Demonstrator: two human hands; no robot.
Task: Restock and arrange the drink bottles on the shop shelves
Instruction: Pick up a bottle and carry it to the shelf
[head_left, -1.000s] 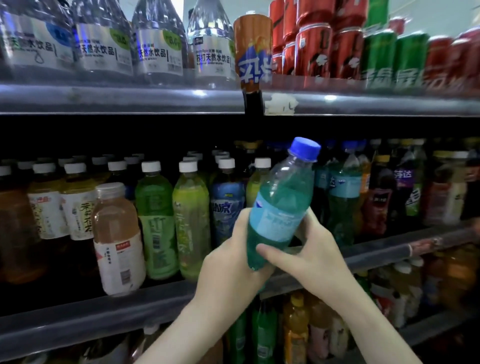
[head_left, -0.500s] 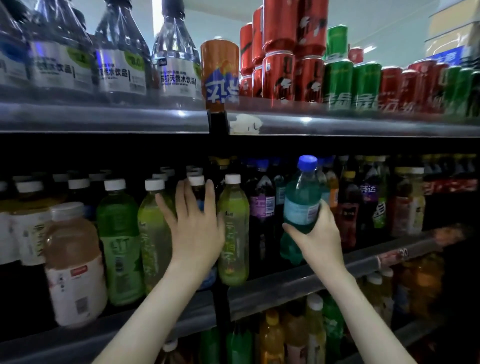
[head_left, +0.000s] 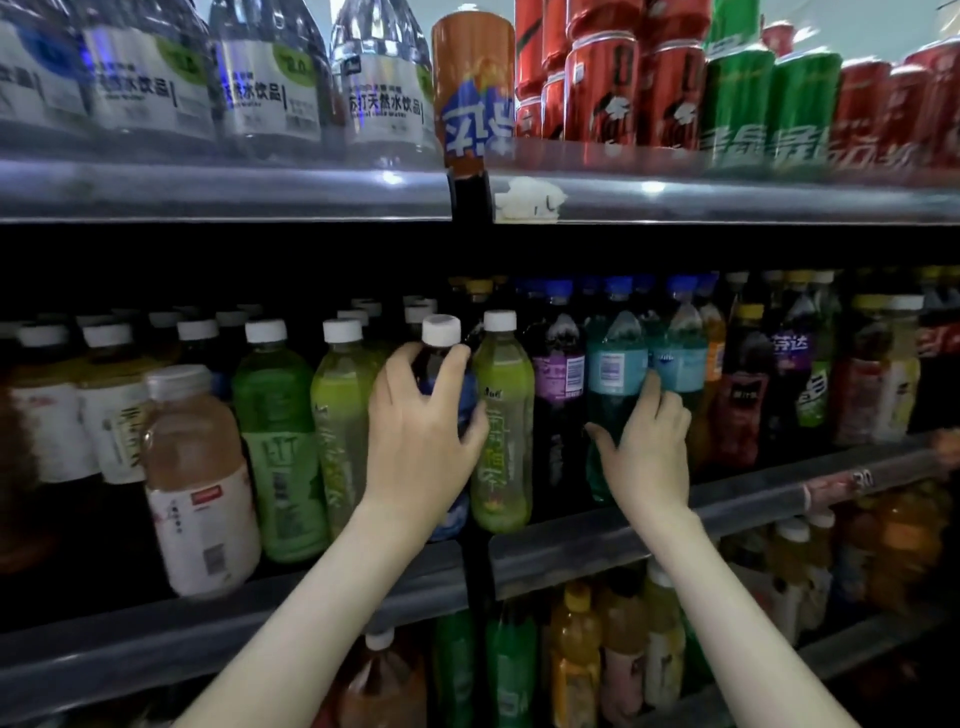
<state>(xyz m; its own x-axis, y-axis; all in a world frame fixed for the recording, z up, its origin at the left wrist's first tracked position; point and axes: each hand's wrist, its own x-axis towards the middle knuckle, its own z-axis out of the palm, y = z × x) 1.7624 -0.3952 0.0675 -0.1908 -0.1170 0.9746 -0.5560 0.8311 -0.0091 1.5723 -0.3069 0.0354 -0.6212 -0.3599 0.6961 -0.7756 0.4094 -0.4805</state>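
Head camera, and it was a packed drinks wall. The left hand (head_left: 421, 431) was clamped on a dark blue bottle (head_left: 469, 397) at the front of the middle shelf (head_left: 571, 545). The thumb sat on one side of the shoulder and the fingers curled round the other, just under its white cap (head_left: 441, 330). That bottle stood upright, cap to the top, long axis vertical, its contents too dark to make out.

The right hand (head_left: 647, 457) had hold of a teal bottle (head_left: 615, 371) further right on the same shelf. Its thumb stretched across the lower front, and its fingers hooked round the far side, tucked between it and a second teal bottle (head_left: 681, 358). This one stood upright too, blue cap up, base down by the shelf's front rail. It was clear plastic, with blue-green drink up to the shoulder and a pale blue label round the waist.

Between the two hands stood a green tea bottle (head_left: 501, 415) full of yellow-green liquid, right beside the left hand's fingers, and a dark bottle with a purple label (head_left: 558, 374). Off to the left, a squat bottle of peach-coloured drink (head_left: 195, 478) stood out in front, with green bottles (head_left: 275, 441) in a row beside it.

Up top were big water bottles (head_left: 384, 88), an orange can (head_left: 472, 88), red cans (head_left: 602, 88) and green cans (head_left: 737, 104). Below were yellow and orange bottles (head_left: 576, 660), blurred.
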